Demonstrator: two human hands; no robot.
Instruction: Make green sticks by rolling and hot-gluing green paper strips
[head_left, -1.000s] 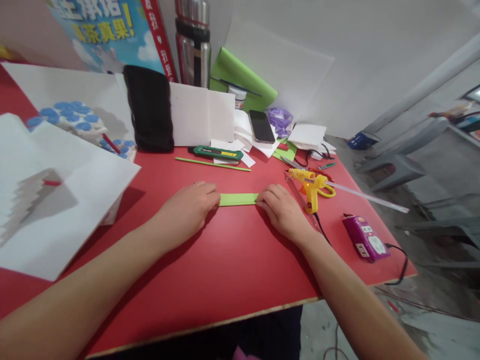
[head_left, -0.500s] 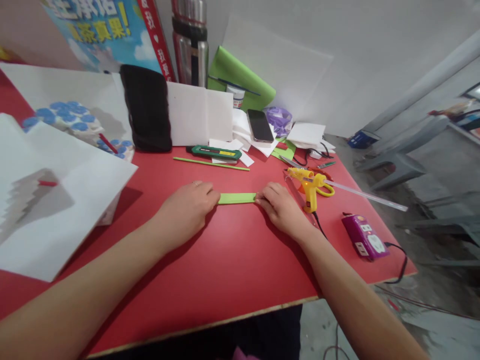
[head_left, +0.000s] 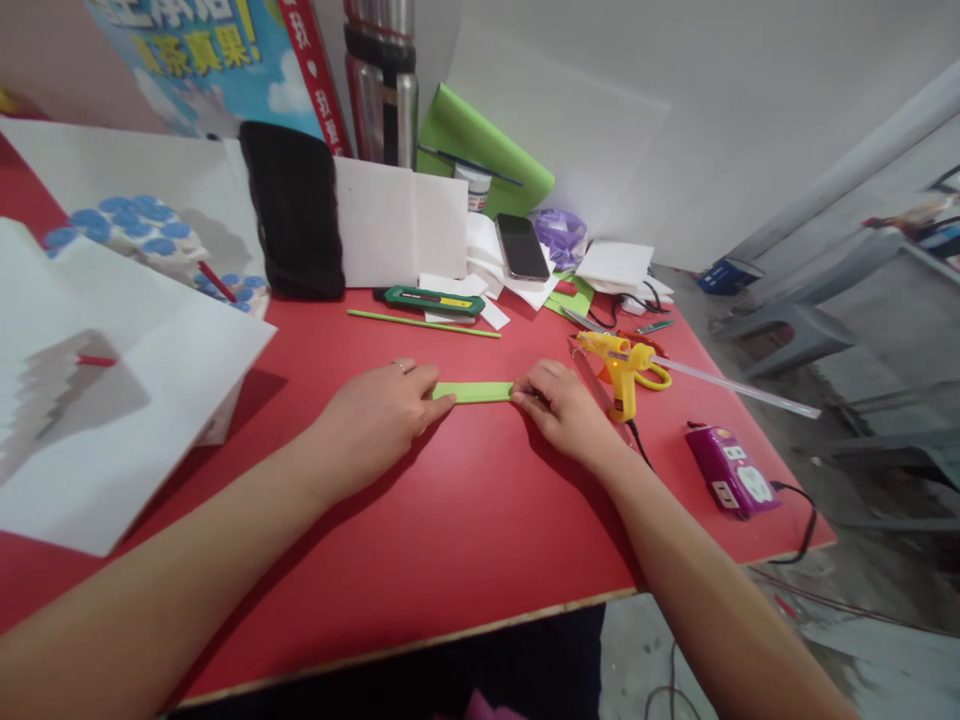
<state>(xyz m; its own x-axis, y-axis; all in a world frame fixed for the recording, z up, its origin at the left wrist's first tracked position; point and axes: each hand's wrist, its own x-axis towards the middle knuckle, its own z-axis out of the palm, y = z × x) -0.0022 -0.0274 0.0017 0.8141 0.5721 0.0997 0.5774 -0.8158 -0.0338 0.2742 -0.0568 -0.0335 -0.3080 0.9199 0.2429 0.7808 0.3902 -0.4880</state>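
A light-green paper strip (head_left: 482, 392) lies crosswise on the red table, with a lengthwise crease along it. My left hand (head_left: 386, 408), a ring on one finger, is closed on its left end, the thumb pressing along the near edge. At the right end, my right hand (head_left: 556, 405) pinches the strip between thumb and fingers. Both ends are covered by my fingers. Just beyond lies a thin green stick-like roll (head_left: 424, 323), and behind that a green utility knife (head_left: 431, 301). A yellow glue gun (head_left: 621, 370) with a clear glue stick rests right of my right hand.
Yellow-handled scissors (head_left: 654, 378) lie by the glue gun. A purple power socket box (head_left: 731, 472) sits near the right table edge (head_left: 817, 545). White board pieces (head_left: 150, 400) crowd the left. A black case (head_left: 292, 215), phone (head_left: 523, 248) and steel flask (head_left: 381, 90) stand or lie behind.
My left thumb has stretched out to the right along the strip's near edge. The right hand keeps its pinch, nearly unmoved. The view has shifted slightly.
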